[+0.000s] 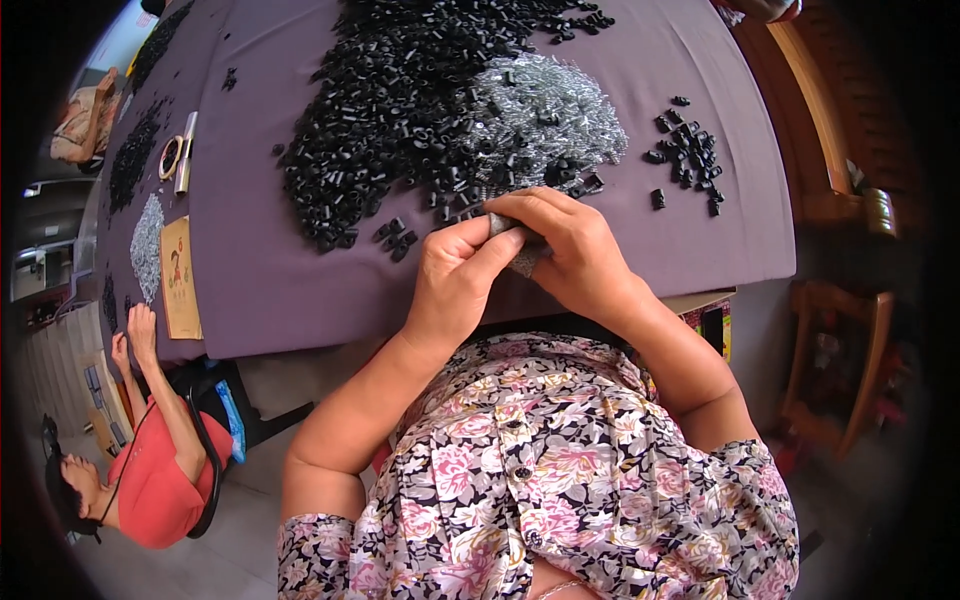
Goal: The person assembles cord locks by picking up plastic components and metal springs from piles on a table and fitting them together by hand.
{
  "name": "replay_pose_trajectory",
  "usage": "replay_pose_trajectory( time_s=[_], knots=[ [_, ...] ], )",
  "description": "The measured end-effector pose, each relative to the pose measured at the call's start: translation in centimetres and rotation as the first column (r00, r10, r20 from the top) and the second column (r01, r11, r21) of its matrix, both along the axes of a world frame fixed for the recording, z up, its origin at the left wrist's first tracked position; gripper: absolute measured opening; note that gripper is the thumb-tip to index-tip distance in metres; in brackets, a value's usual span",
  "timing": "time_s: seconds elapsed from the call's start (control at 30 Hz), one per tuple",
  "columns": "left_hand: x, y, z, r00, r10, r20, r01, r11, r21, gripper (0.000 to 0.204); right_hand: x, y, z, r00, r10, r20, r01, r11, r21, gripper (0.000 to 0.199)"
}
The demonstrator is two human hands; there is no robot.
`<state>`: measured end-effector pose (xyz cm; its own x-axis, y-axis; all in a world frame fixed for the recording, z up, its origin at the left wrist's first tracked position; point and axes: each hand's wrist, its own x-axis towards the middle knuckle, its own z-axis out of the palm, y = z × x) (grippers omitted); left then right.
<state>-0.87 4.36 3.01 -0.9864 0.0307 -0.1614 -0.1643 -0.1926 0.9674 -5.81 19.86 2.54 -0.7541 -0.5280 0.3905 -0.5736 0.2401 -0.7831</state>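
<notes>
Centre frame: left hand (452, 280) and right hand (572, 245) pinched closed, any contents hidden, below heaped small black plastic-looking pieces (400, 115); likely fitting work, next needing steady alignment.

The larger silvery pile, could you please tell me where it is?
In the head view, the larger silvery pile lies at upper centre-right, against the large black heap on its left.

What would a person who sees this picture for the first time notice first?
Most likely the big heap of small black pieces on the purple cloth at the top centre, with a shiny silvery heap against its right side. Just below, the left hand and right hand meet near the cloth's near edge; what they may hold is hidden. At the lower left, a co-worker in red stands out.
</notes>
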Motion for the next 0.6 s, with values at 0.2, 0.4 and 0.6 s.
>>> replay_pose_trajectory(
  time_s=[0.2,0.4,0.6],
  knots=[
    [0.0,-0.6,0.8,0.990,-0.122,0.069,0.125,0.992,-0.029,0.019,0.5,0.2,0.0,0.986,-0.057,-0.155,0.066,0.997,0.049,0.043],
    [0.6,-0.5,1.1,0.994,-0.099,0.039,0.099,0.995,0.008,0.021,1.0,-0.6,-0.7,0.982,-0.083,-0.167,0.084,0.996,0.002,0.047],
    [0.6,-1.0,1.2,0.990,-0.133,0.053,0.136,0.989,-0.060,0.022,1.2,-0.6,-0.9,0.981,-0.096,-0.171,0.095,0.995,-0.016,0.050]
  ],
)
